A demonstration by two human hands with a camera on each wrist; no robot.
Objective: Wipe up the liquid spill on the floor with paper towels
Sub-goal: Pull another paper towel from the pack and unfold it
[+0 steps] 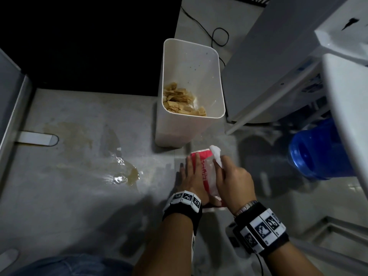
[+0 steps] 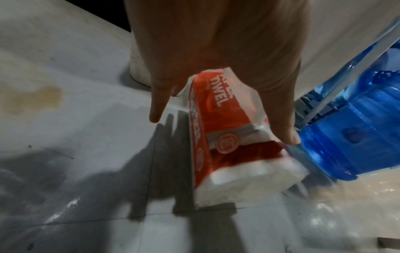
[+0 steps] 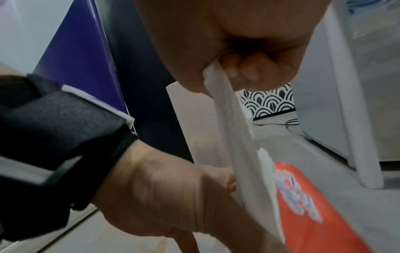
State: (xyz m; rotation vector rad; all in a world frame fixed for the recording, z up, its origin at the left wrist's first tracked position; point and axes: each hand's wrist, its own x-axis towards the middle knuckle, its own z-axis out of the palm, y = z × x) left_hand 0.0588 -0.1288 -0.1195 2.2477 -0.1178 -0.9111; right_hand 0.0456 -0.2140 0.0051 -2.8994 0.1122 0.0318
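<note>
An amber puddle (image 1: 129,173) lies on the grey floor, left of my hands, with a paler stain (image 1: 69,134) beyond it. A red and white paper towel pack (image 1: 207,172) (image 2: 227,137) (image 3: 314,214) lies on the floor in front of me. My left hand (image 1: 191,174) rests flat on the pack with straight fingers (image 2: 154,109), holding it down. My right hand (image 1: 219,164) pinches a white paper towel sheet (image 1: 216,154) (image 3: 236,119) by its upper end. The sheet stretches from the pinch down to the top of the pack.
A white bin (image 1: 173,132) with crumpled brown-stained towels (image 1: 183,100) stands just beyond the pack. A blue water bottle (image 1: 318,152) (image 2: 346,137) lies to the right under white furniture (image 1: 278,66). A black cable (image 1: 219,36) runs across the floor behind the bin.
</note>
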